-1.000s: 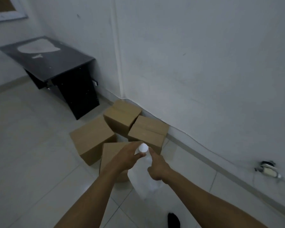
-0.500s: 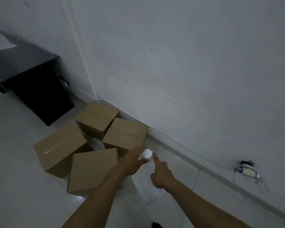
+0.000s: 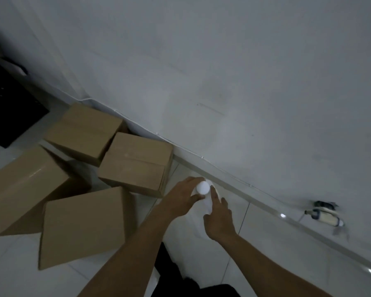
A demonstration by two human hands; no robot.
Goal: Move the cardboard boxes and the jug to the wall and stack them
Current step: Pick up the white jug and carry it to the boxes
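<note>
A pale, translucent jug with a white cap (image 3: 202, 187) is down near the floor close to the skirting. My left hand (image 3: 183, 197) wraps its neck just under the cap. My right hand (image 3: 217, 217) rests against the jug's side with the forefinger stretched toward the cap. Several closed cardboard boxes lie to the left: one against the wall (image 3: 84, 131), one beside it (image 3: 136, 162), one at far left (image 3: 26, 189) and the nearest one (image 3: 84, 226) by my left forearm. The jug's body is hard to make out against the white tiles.
The white wall (image 3: 223, 82) runs diagonally with a grey skirting (image 3: 266, 209) at its foot. A small bottle-like object (image 3: 323, 216) lies by the skirting at right. A black cabinet (image 3: 7, 108) stands at far left. My dark trouser leg (image 3: 174, 273) shows below.
The jug has moved forward and down toward the skirting, past the boxes. The view has swung right, so the boxes and cabinet slid left. Both hands stay on the jug.
</note>
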